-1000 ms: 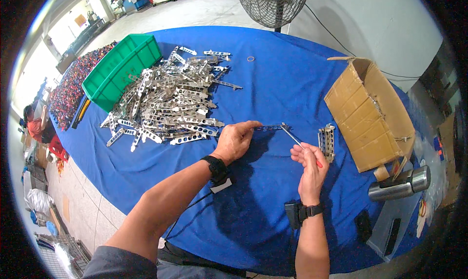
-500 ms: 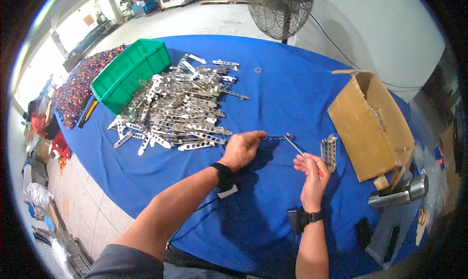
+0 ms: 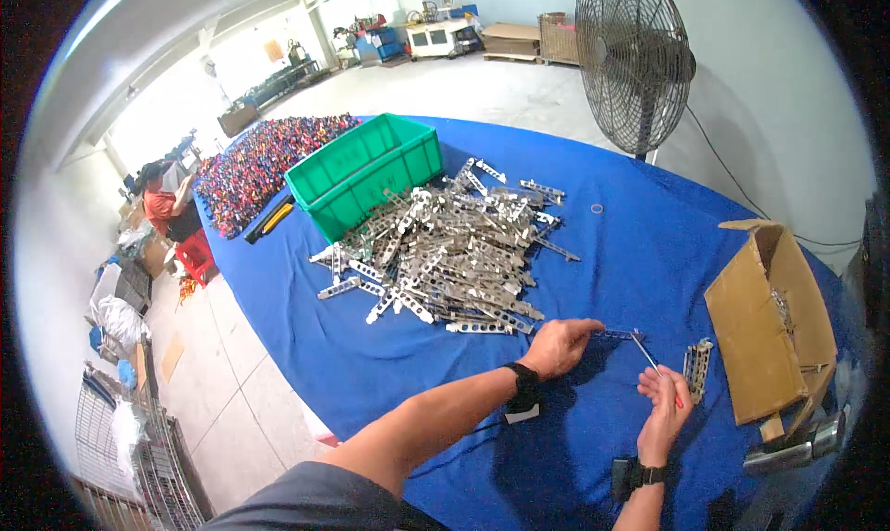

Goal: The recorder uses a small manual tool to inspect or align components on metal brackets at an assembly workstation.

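Note:
My left hand [image 3: 559, 347] pinches one end of a narrow perforated metal strip [image 3: 612, 333] just above the blue cloth. In my right hand [image 3: 663, 409] is a thin screwdriver [image 3: 646, 353] with a silver shaft and a red end showing by the palm. Its tip meets the far right end of that strip; the exact contact is too small to make out. Close to the right hand, a few more perforated strips [image 3: 697, 369] stand together on the cloth. A big pile of similar metal strips [image 3: 464, 253] lies left of and beyond my left hand.
A green crate [image 3: 366, 180] stands behind the pile, with many small multicoloured pieces [image 3: 269, 165] beyond it. At right are an open cardboard box [image 3: 756, 332] and a metal flask [image 3: 793, 449]. A fan [image 3: 635, 63] stands past the table; a person in red [image 3: 159, 206] sits far left.
The view has swung up and left, so the table and hands appear farther right and lower. Both hands keep nearly the same hold, with the screwdriver tip still at the strip's end.

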The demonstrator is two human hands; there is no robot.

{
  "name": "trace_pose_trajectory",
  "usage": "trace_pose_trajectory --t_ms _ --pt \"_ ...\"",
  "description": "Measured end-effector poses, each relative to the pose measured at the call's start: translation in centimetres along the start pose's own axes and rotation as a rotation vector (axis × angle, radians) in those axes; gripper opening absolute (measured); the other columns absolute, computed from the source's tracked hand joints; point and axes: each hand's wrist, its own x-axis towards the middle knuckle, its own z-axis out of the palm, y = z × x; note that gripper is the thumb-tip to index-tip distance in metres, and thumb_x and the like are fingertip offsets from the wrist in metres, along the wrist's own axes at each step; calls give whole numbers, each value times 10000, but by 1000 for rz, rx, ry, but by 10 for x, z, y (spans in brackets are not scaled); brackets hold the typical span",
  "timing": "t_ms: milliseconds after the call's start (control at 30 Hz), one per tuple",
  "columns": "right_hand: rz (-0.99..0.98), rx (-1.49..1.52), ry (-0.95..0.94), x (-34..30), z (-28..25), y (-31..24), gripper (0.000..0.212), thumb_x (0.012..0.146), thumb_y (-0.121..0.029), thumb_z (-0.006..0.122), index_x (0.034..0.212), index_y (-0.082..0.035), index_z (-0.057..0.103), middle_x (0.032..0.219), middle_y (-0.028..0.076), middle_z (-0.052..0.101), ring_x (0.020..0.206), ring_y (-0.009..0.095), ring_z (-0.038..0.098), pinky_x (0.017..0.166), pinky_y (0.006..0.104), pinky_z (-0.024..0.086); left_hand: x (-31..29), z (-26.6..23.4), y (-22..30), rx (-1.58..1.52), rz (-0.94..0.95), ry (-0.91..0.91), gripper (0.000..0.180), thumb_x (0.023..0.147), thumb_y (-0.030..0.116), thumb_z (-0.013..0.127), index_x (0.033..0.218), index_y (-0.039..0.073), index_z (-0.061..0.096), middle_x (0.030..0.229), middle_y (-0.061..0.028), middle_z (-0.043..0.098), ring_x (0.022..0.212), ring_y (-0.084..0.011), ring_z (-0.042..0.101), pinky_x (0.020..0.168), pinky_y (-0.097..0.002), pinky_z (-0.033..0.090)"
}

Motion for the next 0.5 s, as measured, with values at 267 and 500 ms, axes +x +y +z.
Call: trace_pose_trajectory --t_ms 267,500 --pt "46 -25 -32 0 -3 3 204 975 -173 531 983 10 622 916 148 693 799 207 671 723 318 538 -2 -1 -3 4 29 16 263 913 90 551 1147 90 671 941 -208 686 855 -356 688 750 -411 538" --pt "21 -26 18 1 -7 1 207 975 -154 544 1005 28 637 918 155 701 798 217 695 715 310 562 0 6 -2 -83 -36 -37 314 875 14 533 1155 60 668 887 -208 684 746 -231 686 709 -366 538"
